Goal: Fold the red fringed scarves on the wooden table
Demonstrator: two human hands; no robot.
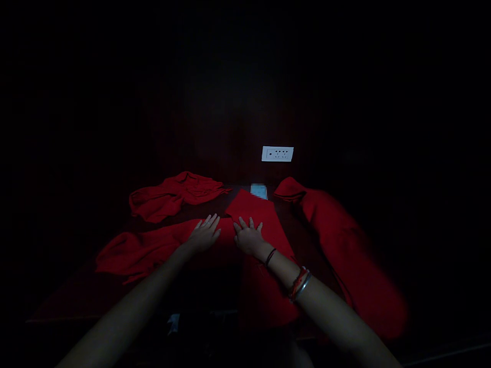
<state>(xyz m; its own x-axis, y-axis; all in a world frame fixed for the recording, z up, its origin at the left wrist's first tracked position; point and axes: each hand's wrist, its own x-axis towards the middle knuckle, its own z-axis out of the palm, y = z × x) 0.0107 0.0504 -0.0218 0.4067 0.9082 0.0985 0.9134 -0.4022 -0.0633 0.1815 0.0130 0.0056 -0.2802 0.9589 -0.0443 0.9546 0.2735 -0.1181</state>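
A red cloth [264, 240] lies spread in front of me on a dark surface, running from the back middle toward the near edge. My right hand [249, 237] rests flat on it, fingers stretched out. My left hand [205, 234] lies flat beside it, fingers apart, on the end of another red cloth [141, 253] that stretches away to the left. Both hands are almost touching. My right wrist wears a black band and red and silver bangles.
A crumpled red cloth [172, 197] lies at the back left. A long red cloth [345, 250] drapes down the right side. A white socket plate [277, 154] sits on the dark wall behind, with a small pale object [259, 191] below it. The scene is very dark.
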